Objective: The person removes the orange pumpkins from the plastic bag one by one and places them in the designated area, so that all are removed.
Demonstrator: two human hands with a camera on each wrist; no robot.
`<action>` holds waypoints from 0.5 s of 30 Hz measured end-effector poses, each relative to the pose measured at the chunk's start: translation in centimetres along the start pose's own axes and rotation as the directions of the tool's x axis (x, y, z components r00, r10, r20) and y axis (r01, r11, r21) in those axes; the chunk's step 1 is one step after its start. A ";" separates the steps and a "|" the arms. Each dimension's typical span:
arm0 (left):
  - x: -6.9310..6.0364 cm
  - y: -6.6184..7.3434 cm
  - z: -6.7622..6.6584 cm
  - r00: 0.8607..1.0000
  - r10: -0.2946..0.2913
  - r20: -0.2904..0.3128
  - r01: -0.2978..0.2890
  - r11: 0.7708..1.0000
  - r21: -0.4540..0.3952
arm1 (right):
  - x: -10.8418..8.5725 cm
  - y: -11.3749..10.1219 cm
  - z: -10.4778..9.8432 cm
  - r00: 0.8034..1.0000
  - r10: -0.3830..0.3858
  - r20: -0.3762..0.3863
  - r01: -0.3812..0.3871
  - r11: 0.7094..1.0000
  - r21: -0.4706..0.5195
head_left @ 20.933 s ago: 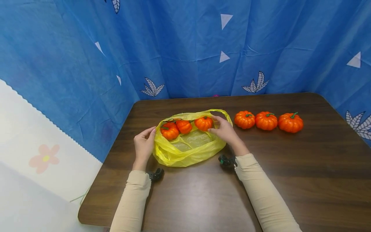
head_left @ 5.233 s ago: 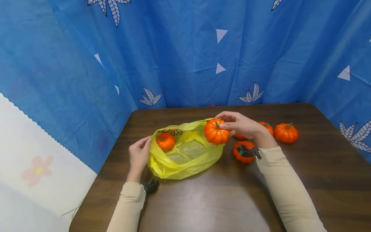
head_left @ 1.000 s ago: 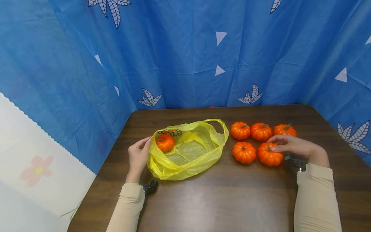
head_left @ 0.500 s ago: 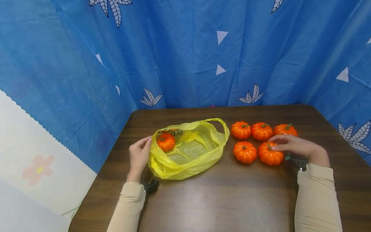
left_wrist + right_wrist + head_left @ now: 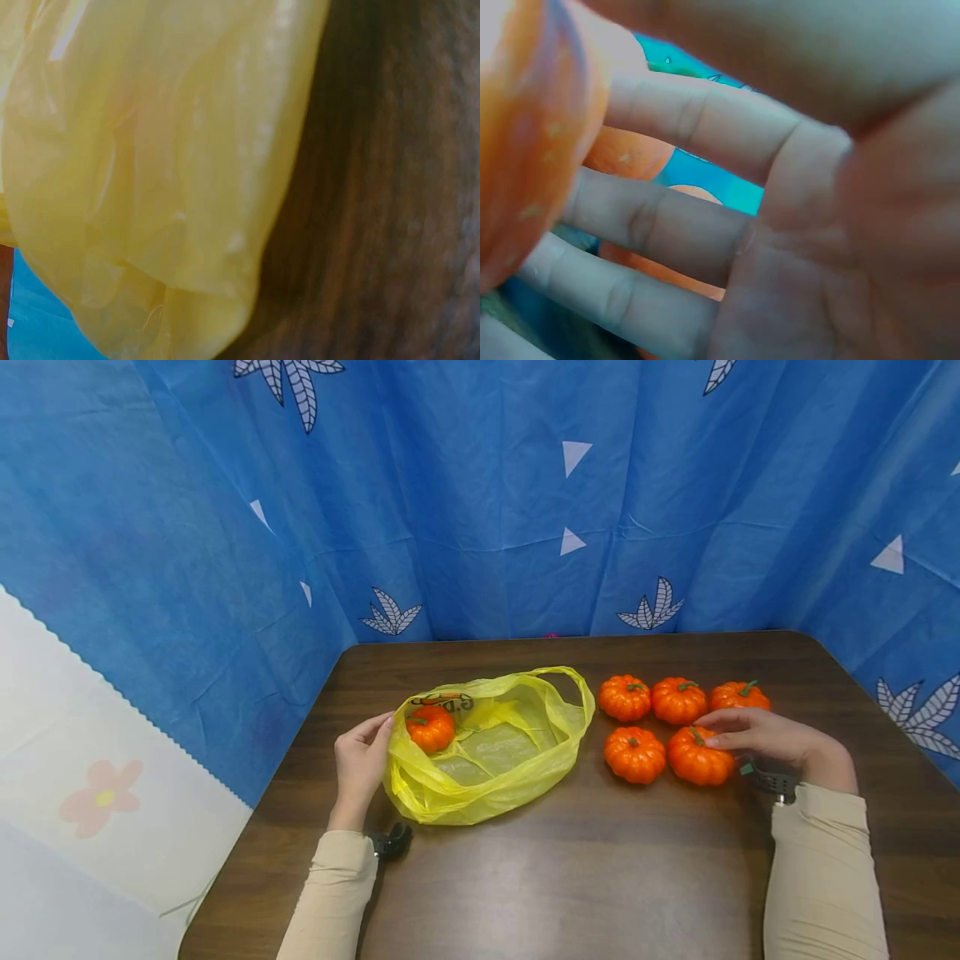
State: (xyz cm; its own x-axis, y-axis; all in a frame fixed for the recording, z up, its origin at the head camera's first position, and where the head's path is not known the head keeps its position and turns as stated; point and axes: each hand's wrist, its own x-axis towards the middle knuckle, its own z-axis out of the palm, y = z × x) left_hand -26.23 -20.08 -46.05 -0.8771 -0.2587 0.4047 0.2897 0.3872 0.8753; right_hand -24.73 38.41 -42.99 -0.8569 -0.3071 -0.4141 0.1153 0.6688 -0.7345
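Observation:
My left hand (image 5: 362, 760) pinches the left rim of a yellow plastic bag (image 5: 483, 800), whose mouth gapes upward. One small orange pumpkin (image 5: 431, 732) with a green stem lies inside, at the bag's left end. Thin yellow film of the bag (image 5: 172, 150) fills much of the left wrist view. On the right, my right hand (image 5: 783, 747) holds a pumpkin (image 5: 693, 767) at the right end of the front row, thumb near its stem. In the right wrist view, several fingers reach along that pumpkin's side (image 5: 532, 142).
Beside the held pumpkin sits another pumpkin (image 5: 633, 756). Behind them stands a row of three: a left pumpkin (image 5: 624, 698), a middle pumpkin (image 5: 678, 702) and a right pumpkin (image 5: 738, 695). A blue curtain (image 5: 510, 560) hangs beyond the brown table (image 5: 525, 877).
Earlier the bag held three pumpkins; now one is inside. My right hand has carried a pumpkin from the bag to the front row on the right. Over the last second both hands stay still.

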 end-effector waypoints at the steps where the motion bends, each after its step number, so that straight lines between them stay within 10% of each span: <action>1: 0.0 0.0 0.0 1.000 -0.002 -0.003 0.002 1.000 0.001 | -0.1 -0.1 0.0 1.000 -0.008 0.000 0.008 1.000 0.007; 15: 0.1 -0.4 -0.2 1.000 -0.016 -0.001 0.016 1.000 0.019 | -3.0 -4.9 -0.5 0.977 -0.106 -0.183 0.097 0.993 -0.060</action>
State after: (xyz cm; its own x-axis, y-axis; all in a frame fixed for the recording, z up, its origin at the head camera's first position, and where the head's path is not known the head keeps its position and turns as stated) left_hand -26.39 -20.42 -46.35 -0.8813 -0.2658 0.3907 0.2681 0.3997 0.8766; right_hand -23.01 36.34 -37.89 -0.9415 -0.2477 -0.2284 0.0013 0.6751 -0.7377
